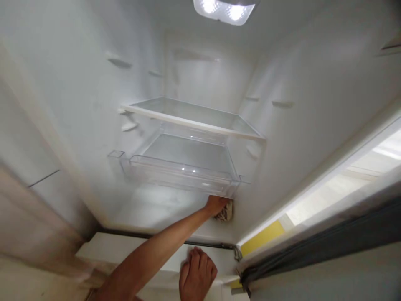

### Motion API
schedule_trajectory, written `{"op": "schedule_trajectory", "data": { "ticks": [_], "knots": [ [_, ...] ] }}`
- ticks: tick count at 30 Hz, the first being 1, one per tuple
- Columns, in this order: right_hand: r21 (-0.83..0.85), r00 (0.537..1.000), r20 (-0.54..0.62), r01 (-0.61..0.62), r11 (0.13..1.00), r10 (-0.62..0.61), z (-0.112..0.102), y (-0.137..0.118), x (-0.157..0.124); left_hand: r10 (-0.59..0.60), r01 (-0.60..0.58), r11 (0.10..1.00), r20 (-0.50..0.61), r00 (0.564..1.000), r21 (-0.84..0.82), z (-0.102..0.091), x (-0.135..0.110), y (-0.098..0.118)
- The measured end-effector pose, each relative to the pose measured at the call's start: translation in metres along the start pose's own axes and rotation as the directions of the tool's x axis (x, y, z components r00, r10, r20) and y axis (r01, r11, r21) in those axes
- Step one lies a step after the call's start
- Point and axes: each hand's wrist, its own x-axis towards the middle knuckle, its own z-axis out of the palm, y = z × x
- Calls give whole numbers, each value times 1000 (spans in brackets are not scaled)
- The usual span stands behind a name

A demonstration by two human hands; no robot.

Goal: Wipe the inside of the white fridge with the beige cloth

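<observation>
My left hand point(216, 205) reaches into the bottom right corner of an open refrigerator. It is closed on a bunched brown-and-white patterned cloth point(226, 212), which rests on the compartment floor by the right wall; the fingertips are partly hidden. Just above this hand is a clear plastic drawer point(181, 171), pulled partway forward. My right hand point(198, 271) is lower down, in front of the white lower door point(131, 246). Its fingers are curled in and pressed together, and nothing shows in them.
Above the drawer sits a glass shelf point(194, 119) with a white front edge. Shelf supports point(282, 104) stick out from both side walls. A lit lamp point(225, 10) is at the top. On the right, the open door's dark gasket point(313, 238) runs alongside.
</observation>
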Motion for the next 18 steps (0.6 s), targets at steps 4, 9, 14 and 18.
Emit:
{"op": "schedule_trajectory", "data": {
  "ticks": [4, 9, 14, 18],
  "knots": [
    [-29, 998, -33, 51, 998, -52, -3, 0, 5, 3, -1, 992, 14, 1000, -128, -3, -41, 10],
    [-160, 999, 24, 52, 986, -49, -5, 4, 3, -33, 59, 841, 57, 998, -538, -12, -87, 16],
    [-229, 989, -5, 144, 963, -149, -6, 10, 2, -282, 205, 466, 76, 957, -861, -37, -125, 24],
    [-147, 992, 16, 129, 981, -128, -9, 10, 5, -586, 74, -17, 70, 807, -997, -81, -134, 6]
  ]
}}
